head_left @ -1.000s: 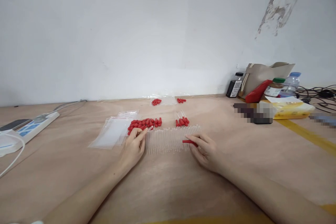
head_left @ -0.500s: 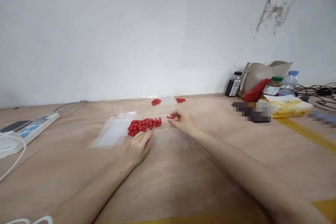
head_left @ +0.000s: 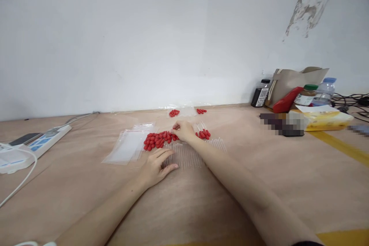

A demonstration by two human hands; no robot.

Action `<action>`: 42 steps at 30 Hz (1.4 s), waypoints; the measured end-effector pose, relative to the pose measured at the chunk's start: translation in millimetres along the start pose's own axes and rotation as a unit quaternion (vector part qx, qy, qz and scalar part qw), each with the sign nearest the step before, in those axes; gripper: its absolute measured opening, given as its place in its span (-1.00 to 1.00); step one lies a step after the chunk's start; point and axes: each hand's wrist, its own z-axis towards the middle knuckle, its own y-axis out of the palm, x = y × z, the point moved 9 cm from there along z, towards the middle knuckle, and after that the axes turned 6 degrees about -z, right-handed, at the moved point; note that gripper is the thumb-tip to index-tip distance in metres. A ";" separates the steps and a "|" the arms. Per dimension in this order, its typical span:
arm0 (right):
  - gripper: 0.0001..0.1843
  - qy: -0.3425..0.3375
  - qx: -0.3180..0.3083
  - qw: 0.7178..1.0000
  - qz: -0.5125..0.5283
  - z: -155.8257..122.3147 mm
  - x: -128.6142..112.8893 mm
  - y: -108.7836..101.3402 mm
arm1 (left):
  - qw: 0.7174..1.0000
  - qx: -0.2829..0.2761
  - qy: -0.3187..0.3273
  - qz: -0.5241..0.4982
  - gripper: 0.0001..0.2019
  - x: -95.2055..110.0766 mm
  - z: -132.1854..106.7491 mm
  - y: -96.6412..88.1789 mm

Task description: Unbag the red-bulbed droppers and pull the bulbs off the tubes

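My left hand (head_left: 158, 167) rests on the table at the left end of a row of thin clear tubes (head_left: 187, 155), thumb and fingers apart, holding nothing. My right hand (head_left: 183, 130) reaches over the row, its fingertips closed on a red rubber bulb (head_left: 174, 137) at the right end of a heap of red bulbs (head_left: 155, 140); the fingers partly hide it. Right of that hand lies a small group of red bulbs (head_left: 204, 134) with clear tubes (head_left: 199, 125) pointing away from me.
Clear zip bags (head_left: 127, 146) lie left of the heap. Small bagged groups of red bulbs (head_left: 173, 113) are by the wall. A white power strip (head_left: 52, 140) stands at left. A black bottle (head_left: 260, 94), a beige bag (head_left: 288, 84) and a yellow tissue pack (head_left: 328, 123) are at right.
My right hand has moved left from the group on the right to the heap, uncovering that group. My left hand's thumb and fingers have spread apart. The view has shifted slightly.
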 end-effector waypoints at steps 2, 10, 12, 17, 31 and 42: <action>-0.81 -0.001 -0.002 1.000 -0.008 0.0 0.0 2.9 | 1.000 -0.008 0.000 -0.005 -0.67 -0.2 -0.5 1.1; -0.75 -0.022 -0.007 0.999 -0.042 -8.3 -4.0 3.1 | 0.999 -0.032 0.001 -0.004 -0.62 1.7 0.4 3.9; -0.76 -0.029 -0.006 0.999 -0.045 -9.9 -7.8 0.9 | 0.999 -0.035 -0.001 -0.008 -0.61 1.1 0.4 4.2; -0.77 -0.027 0.035 0.998 -0.048 -10.4 -5.6 -26.2 | 0.999 -0.046 -0.010 -0.017 -0.60 -0.8 -1.3 4.5; -0.77 0.134 0.053 0.986 -0.079 -75.4 122.2 -124.1 | 0.997 -0.058 -0.040 0.011 -0.53 -4.0 1.0 1.0; -0.82 0.157 -0.047 0.983 -0.082 -54.7 125.8 -85.0 | 0.996 -0.081 -0.029 0.033 -0.50 -6.1 -1.7 4.5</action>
